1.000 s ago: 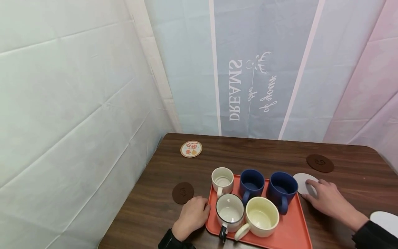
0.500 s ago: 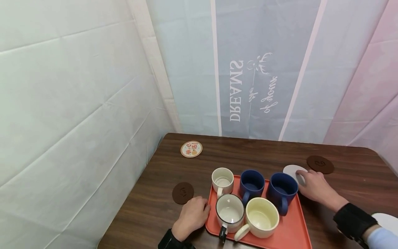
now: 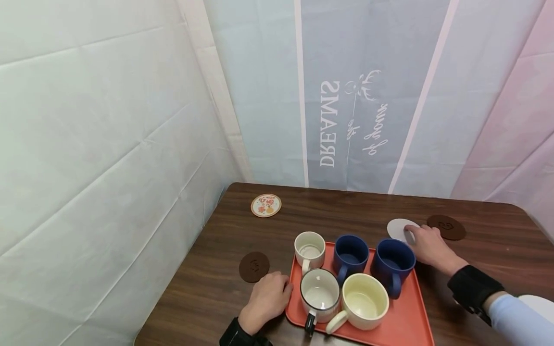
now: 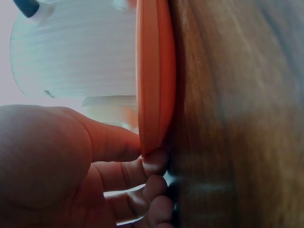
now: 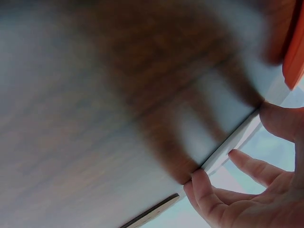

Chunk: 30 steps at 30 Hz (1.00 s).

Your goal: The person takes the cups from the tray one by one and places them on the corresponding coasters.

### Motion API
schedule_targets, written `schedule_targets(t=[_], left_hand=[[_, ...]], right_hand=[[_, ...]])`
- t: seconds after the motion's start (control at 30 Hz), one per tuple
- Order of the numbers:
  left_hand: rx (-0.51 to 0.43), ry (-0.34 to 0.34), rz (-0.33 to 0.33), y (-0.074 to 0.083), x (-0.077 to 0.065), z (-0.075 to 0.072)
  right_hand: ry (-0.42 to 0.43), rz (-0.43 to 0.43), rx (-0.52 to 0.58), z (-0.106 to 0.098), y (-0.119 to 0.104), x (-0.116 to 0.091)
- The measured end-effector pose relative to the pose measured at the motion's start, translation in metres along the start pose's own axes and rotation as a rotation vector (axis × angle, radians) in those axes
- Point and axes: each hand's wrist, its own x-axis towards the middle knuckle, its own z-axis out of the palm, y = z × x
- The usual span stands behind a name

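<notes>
My left hand point(image 3: 268, 297) pinches the left rim of the orange tray point(image 3: 409, 312); the left wrist view shows the thumb above the rim point(image 4: 154, 80) and a fingertip below. Beyond the tray's far right corner, my right hand point(image 3: 433, 247) grips a white round coaster point(image 3: 396, 229) lying on the table. In the right wrist view, thumb and fingers span the coaster's edge point(image 5: 232, 145). Standing on the tray are a small cream mug point(image 3: 309, 247), two blue mugs point(image 3: 349, 254) point(image 3: 393, 264), a white mug with black rim and handle point(image 3: 319, 293), and a pale yellow mug point(image 3: 365, 302).
A brown coaster point(image 3: 446, 227) lies right of the white one. Another brown coaster point(image 3: 254, 267) is near my left hand, and a patterned coaster point(image 3: 266, 205) lies at the far left. Part of a white round object point(image 3: 538, 303) shows at the right edge. Fabric hangs behind the table.
My right hand has slid the white coaster away and leftward over the table, from beside the right blue mug to behind it. The left hand stays at the tray's rim.
</notes>
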Motion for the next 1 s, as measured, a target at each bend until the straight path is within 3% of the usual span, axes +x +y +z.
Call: schedule_targets(t=[0.47, 1.0], left_hand=[[0.0, 0.009, 0.015, -0.002, 0.0, 0.001], [0.001, 0.0, 0.016, -0.003, 0.002, 0.002]], right_hand=[[-0.047, 0.104, 0.044, 0.002, -0.005, 0.022], [-0.019, 0.094, 0.03, 0.007, -0.006, 0.033]])
